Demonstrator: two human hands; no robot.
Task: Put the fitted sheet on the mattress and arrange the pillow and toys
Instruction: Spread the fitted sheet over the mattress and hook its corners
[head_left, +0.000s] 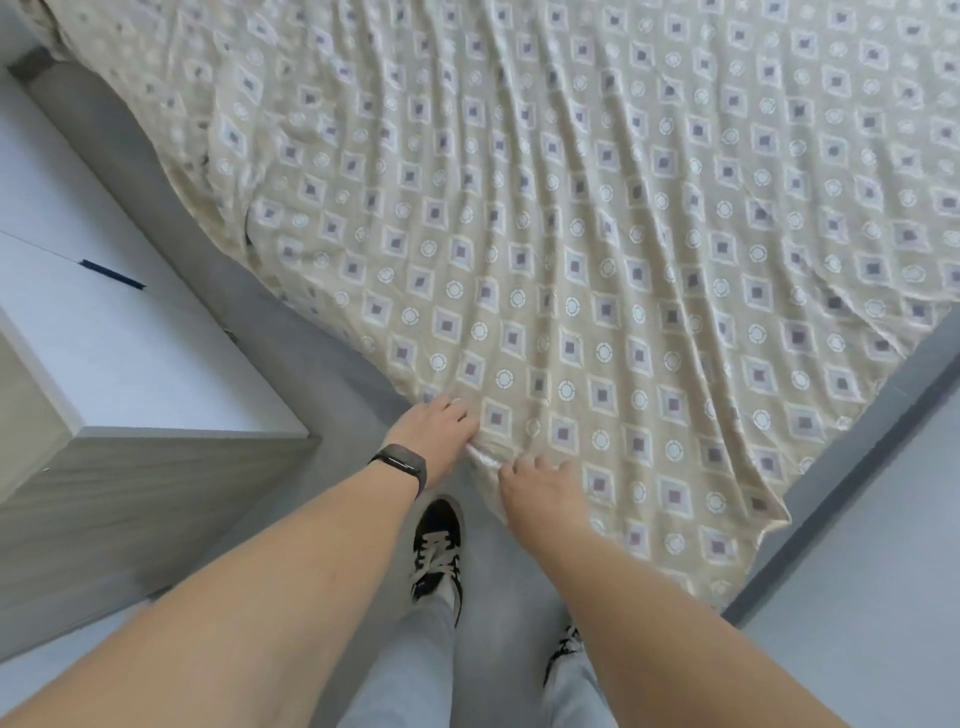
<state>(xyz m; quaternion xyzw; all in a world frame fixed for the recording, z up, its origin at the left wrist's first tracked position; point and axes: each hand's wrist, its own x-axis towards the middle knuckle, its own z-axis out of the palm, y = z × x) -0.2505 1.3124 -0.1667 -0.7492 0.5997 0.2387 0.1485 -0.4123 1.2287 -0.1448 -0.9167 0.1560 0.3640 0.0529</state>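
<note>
A beige fitted sheet (597, 218) with purple squares and white rings lies spread over the mattress, creased in long folds that run toward the near corner. My left hand (434, 423), with a dark band on its wrist, grips the sheet's edge at that corner. My right hand (540, 486) is just to the right of it and pinches the same bunched hem. The sheet's corner hangs over the grey bed frame (311, 332). No pillow or toys are in view.
A white-topped cabinet (104, 364) with a wood-grain side stands close on the left of the bed corner. The grey frame edge (872, 457) runs along the right. My feet in dark sneakers (439, 551) stand on the pale floor below the corner.
</note>
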